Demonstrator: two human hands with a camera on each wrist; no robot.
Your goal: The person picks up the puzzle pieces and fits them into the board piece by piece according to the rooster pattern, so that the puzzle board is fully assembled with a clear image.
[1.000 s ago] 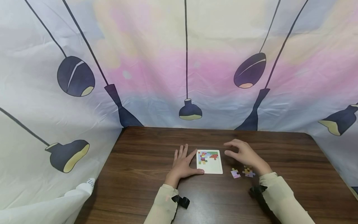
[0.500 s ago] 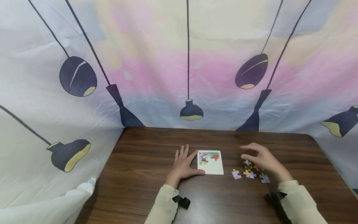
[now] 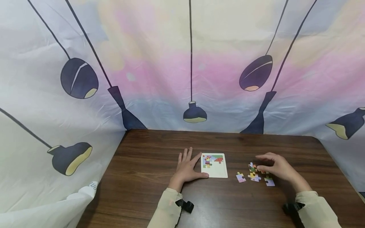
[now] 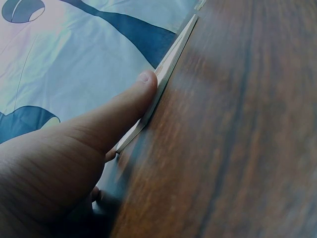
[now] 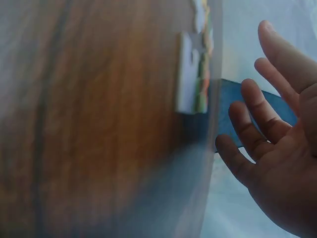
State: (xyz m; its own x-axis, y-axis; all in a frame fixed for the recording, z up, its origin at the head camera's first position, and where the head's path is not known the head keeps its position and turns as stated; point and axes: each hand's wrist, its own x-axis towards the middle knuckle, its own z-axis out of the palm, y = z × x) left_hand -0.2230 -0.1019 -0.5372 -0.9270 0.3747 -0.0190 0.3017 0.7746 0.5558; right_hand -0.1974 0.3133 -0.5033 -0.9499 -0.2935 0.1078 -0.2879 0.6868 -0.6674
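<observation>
A white square puzzle board [image 3: 218,171] lies on the table, with several joined pieces along its top and left side. My left hand [image 3: 186,168] rests spread at the board's left edge; in the left wrist view the thumb [image 4: 131,101] touches the board's rim [image 4: 171,64]. Over the loose puzzle pieces [image 3: 254,177] to the right hovers my right hand [image 3: 280,167]. Its fingers are loosely bent and nothing shows between them in the right wrist view, where the hand [image 5: 282,144] is apart from the pieces [image 5: 187,74]. It partly hides some pieces in the head view.
One pink and lilac piece [image 3: 240,177] lies between the board and the cluster. Everything stands on a dark brown wooden table [image 3: 142,177]. A cloth printed with lamps [image 3: 159,79] hangs behind its far edge and down the left side.
My right hand has moved right from beside the board to above the loose pieces, uncovering several of them. The left hand and the board keep their places.
</observation>
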